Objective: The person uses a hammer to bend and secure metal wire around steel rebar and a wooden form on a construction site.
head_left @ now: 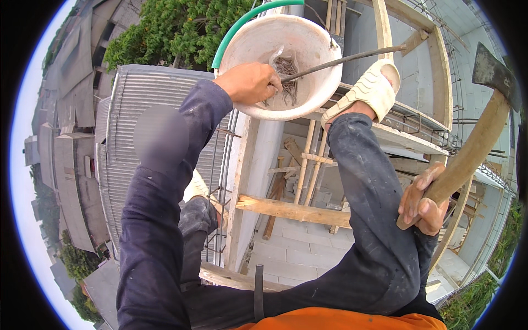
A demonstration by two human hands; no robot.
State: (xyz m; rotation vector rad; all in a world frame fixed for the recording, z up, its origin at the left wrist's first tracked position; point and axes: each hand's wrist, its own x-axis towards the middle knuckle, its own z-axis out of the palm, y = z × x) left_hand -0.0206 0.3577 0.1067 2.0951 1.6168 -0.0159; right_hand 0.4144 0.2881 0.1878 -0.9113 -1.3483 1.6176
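Nails [286, 77] in white bucket [308, 44]

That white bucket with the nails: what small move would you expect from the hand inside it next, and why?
Probably the left hand closes its fingers on a few nails and lifts them out of the white bucket. It is already reaching down among them, while the right hand grips the hammer by its wooden handle, head up.

White bucket [308, 104] on concrete beam [258, 159]

Left hand [248, 82] outstretched; right hand [422, 204] fisted
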